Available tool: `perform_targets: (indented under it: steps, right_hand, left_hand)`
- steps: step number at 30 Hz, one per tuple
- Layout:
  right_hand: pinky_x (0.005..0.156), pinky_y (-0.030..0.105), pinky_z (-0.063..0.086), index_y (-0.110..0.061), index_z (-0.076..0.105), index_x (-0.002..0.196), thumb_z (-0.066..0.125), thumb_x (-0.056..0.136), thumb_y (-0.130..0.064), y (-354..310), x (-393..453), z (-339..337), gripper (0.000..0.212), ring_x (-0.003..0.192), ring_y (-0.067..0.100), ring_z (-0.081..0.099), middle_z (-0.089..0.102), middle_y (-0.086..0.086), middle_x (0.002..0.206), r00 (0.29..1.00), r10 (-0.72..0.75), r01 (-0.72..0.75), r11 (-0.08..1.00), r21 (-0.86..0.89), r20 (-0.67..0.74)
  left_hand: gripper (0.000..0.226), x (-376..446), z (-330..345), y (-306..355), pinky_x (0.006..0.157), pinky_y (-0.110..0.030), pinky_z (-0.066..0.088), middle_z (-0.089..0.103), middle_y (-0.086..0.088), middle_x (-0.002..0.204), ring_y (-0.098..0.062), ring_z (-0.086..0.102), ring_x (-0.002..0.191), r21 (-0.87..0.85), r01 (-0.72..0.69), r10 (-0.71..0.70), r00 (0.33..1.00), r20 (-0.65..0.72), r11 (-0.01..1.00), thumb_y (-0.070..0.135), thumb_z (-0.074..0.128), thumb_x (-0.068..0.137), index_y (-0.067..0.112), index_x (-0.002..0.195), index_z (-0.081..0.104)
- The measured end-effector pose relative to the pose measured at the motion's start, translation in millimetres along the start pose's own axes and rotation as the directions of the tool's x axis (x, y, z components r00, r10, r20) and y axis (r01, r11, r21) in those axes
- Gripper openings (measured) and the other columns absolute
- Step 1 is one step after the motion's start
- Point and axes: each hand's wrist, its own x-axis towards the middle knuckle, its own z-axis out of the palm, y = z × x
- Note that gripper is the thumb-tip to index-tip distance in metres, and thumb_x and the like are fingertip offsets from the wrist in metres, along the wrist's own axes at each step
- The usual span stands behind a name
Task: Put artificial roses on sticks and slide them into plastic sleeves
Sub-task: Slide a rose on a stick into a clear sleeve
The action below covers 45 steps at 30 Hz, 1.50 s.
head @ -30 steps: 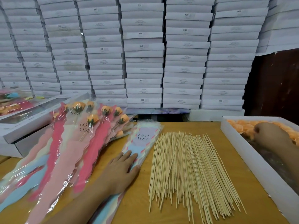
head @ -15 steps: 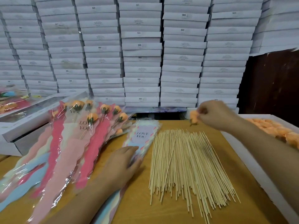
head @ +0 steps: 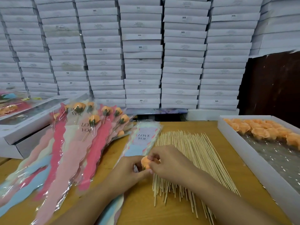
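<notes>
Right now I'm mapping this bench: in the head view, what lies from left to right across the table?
Finished sleeved roses → stack of empty sleeves → pile of sticks → white box of loose roses.

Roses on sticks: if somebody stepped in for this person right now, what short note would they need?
Hands: left hand and right hand both pinch one orange rose; no stick is in it yet.
Things: sticks lie in a pile mid-table; loose roses fill the white box on the right; empty sleeves are stacked left of the sticks.
Done: finished roses piled far left.
Left: pick a stick, push the rose on, slide it into a sleeve.
</notes>
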Motion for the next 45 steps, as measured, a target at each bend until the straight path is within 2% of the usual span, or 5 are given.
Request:
perform_targets:
  steps: [10,18,28,38,45]
  right_hand:
    - [0.072,0.025,0.048,-0.025,0.063,0.119,0.054,0.098,-0.033,34,8,-12,0.024,0.088,0.006,0.059,0.065,-0.008,0.108,0.923,0.241,-0.251,0.968,0.004,-0.300]
    - [0.044,0.027,0.024,-0.017,0.039,0.066,0.047,0.087,-0.003,55,2,-2,0.026,0.058,0.013,0.040,0.046,-0.001,0.069,0.876,0.459,-0.482,0.826,-0.291,-0.148]
    - [0.037,0.021,0.020,-0.017,0.038,0.058,0.054,0.083,-0.001,56,1,-17,0.034,0.045,0.013,0.031,0.035,-0.003,0.057,0.827,0.553,-0.561,0.824,-0.078,-0.101]
    - [0.064,0.026,0.051,-0.011,0.072,0.079,0.073,0.089,-0.025,69,-9,-33,0.017,0.056,0.013,0.066,0.072,0.006,0.064,0.812,0.583,-0.578,0.808,0.116,-0.015]
    - [0.059,0.034,0.056,-0.001,0.071,0.089,0.061,0.089,-0.001,82,-17,-46,0.011,0.052,0.017,0.061,0.069,0.001,0.059,0.816,0.576,-0.486,0.734,0.474,-0.056]
  left_hand:
    - [0.021,2,-1,-8,0.060,-0.020,0.045,0.070,0.004,0.076,-0.003,0.058,0.067,-0.234,0.076,-0.106,0.987,-0.118,0.969,0.054,0.073,0.084,0.033,0.086,0.075]
    - [0.013,5,-5,-5,0.059,-0.014,0.043,0.065,0.011,0.069,0.002,0.055,0.065,-0.341,0.090,-0.159,0.971,-0.179,0.936,0.041,0.074,0.084,0.030,0.079,0.075]
    - [0.018,5,-11,2,0.054,-0.020,0.049,0.070,-0.002,0.072,-0.008,0.056,0.057,-0.566,0.150,-0.306,0.932,-0.192,0.811,0.029,0.082,0.072,0.020,0.087,0.080]
    - [0.032,4,-14,5,0.064,-0.022,0.055,0.072,0.003,0.080,-0.007,0.061,0.069,-0.624,0.257,-0.406,0.908,-0.106,0.738,0.022,0.082,0.068,0.011,0.098,0.077]
    - [0.033,4,-16,5,0.062,-0.025,0.052,0.067,0.006,0.070,-0.008,0.058,0.061,-0.607,0.294,-0.430,0.898,-0.087,0.738,0.028,0.084,0.064,0.013,0.091,0.074]
